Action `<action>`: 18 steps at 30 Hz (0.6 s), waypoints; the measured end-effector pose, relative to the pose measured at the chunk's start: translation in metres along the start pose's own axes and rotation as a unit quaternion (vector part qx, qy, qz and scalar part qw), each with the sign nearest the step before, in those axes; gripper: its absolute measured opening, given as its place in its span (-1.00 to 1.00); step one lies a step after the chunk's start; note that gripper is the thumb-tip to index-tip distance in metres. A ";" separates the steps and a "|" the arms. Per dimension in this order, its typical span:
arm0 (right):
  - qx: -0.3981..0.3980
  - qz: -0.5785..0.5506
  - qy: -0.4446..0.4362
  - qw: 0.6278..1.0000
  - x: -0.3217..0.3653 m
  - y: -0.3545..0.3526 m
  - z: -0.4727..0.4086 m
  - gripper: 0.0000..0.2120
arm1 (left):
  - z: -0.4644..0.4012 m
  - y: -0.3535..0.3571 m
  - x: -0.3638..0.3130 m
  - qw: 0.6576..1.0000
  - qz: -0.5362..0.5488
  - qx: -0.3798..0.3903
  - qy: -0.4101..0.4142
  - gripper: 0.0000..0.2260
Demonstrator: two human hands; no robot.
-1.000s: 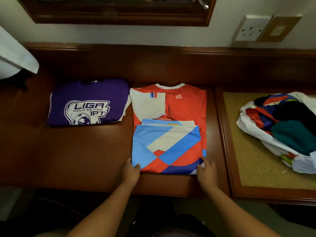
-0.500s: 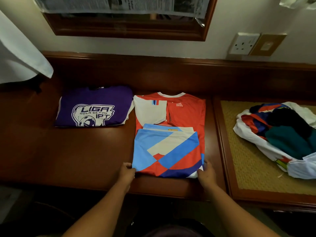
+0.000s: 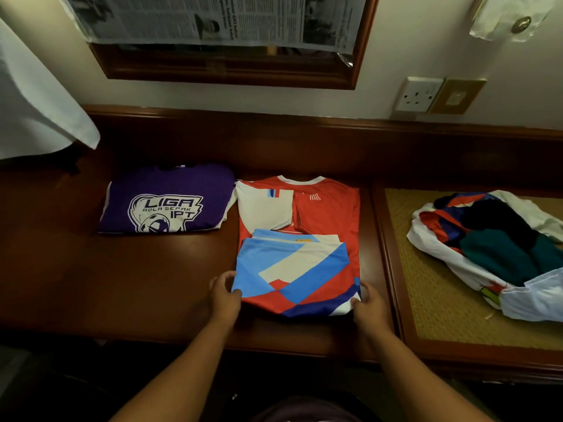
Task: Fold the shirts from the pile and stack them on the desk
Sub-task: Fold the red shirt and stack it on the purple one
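A red, white and blue jersey (image 3: 297, 239) lies half folded in the middle of the dark wooden desk (image 3: 146, 287), its lower part doubled up over the chest. My left hand (image 3: 224, 295) grips the near left corner of the fold. My right hand (image 3: 370, 303) grips the near right corner. A folded purple shirt (image 3: 166, 199) with a white logo lies flat to the left of the jersey. The unfolded pile (image 3: 490, 254) of white, red, navy and teal shirts sits at the right on a woven mat (image 3: 426, 293).
A raised wooden back edge (image 3: 304, 129) runs behind the desk. On the wall above are a framed mirror covered with newspaper (image 3: 219, 22) and a wall socket (image 3: 419, 94). White cloth (image 3: 33, 111) hangs at the far left.
The view has tilted up, showing more wall. Both hands have closed in from the front edge onto the near corners of the jersey and now grip them.
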State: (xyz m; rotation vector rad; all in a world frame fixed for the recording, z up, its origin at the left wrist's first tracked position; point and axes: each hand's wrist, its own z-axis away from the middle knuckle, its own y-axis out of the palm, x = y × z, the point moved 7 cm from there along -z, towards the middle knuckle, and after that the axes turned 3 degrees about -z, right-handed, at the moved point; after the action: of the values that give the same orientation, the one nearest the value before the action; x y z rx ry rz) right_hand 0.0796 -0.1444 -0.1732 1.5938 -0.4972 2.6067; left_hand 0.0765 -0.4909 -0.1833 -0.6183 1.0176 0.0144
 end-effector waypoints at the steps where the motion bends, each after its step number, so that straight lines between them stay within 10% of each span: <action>1: -0.010 -0.014 0.011 1.000 0.002 -0.002 -0.004 -0.59 | -0.001 -0.002 -0.009 0.999 -0.010 -0.005 0.032 -0.66; 18: 0.050 -0.110 0.049 0.991 0.120 0.002 -0.107 -0.68 | -0.085 -0.002 -0.121 0.994 0.034 0.059 0.083 -0.80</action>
State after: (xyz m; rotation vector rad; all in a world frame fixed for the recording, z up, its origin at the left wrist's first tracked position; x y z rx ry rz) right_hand -0.0690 -0.1300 -0.1130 1.4456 -0.1745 2.5611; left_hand -0.0552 -0.5015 -0.1175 -0.4825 1.1906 -0.0373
